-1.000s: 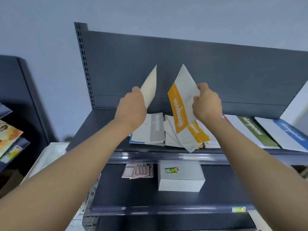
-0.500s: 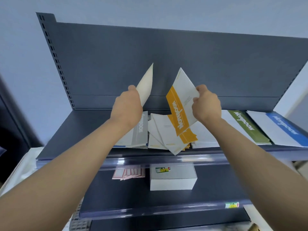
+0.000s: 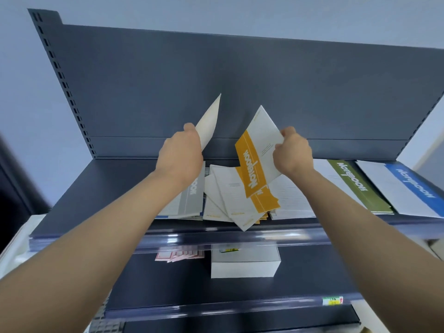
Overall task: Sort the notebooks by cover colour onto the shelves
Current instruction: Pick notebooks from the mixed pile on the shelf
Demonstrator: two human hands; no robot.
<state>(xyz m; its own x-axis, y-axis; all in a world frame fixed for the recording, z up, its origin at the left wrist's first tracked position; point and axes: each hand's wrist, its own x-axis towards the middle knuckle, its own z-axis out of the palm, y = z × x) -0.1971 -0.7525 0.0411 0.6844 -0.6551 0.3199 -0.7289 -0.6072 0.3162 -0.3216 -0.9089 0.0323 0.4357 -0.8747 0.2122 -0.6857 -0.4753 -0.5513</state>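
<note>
Above the shelf (image 3: 108, 183), left grip (image 3: 180, 157) holds cream notebook (image 3: 210, 121); right grip (image 3: 293, 152) holds orange "Notebook" (image 3: 254, 164).

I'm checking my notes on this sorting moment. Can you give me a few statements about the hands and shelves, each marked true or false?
1. The right hand holds a yellow notebook raised above the pile. True.
2. The left hand holds nothing. False: its fingers grip a pale notebook, also raised.
3. The green notebook lies left of the blue notebook. True.
4. The box stands beside the green notebook. False: it stands on the lower shelf, next to pink cards.
</note>
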